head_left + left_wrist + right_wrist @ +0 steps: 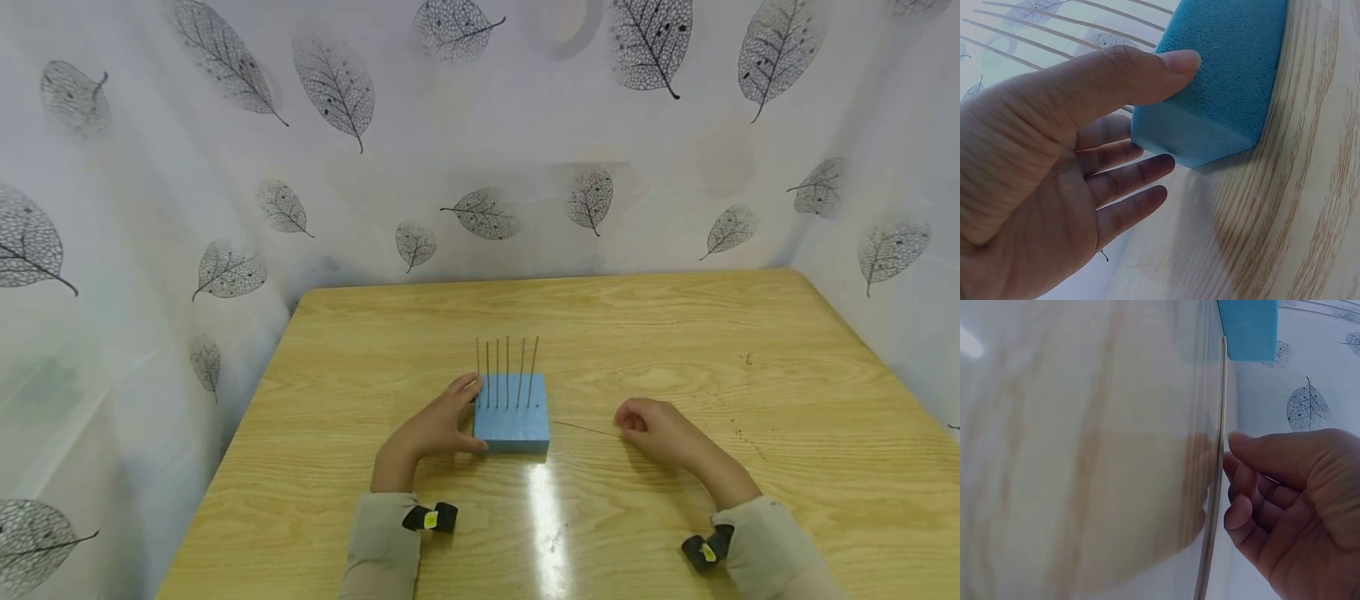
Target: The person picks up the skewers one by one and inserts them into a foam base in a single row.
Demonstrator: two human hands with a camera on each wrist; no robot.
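A blue foam block point(512, 425) sits on the table, with several thin wooden sticks point(507, 367) standing upright in a row in its top. My left hand point(435, 425) steadies the block from its left side. In the left wrist view its thumb point(1179, 61) presses on the front face, while the other fingers spread along the block's side and below. A loose thin stick point(585, 428) lies on the table right of the block. My right hand point(660, 429) is beside that stick, fingers loosely curled. In the right wrist view the fingertips point(1241, 440) come right up to the stick, with no clear pinch on it.
The wood-grain table point(375, 333) carries dark specks at the right. A curtain point(510, 125) with a leaf print hangs behind and at both sides. Each wrist wears a black strap point(431, 517).
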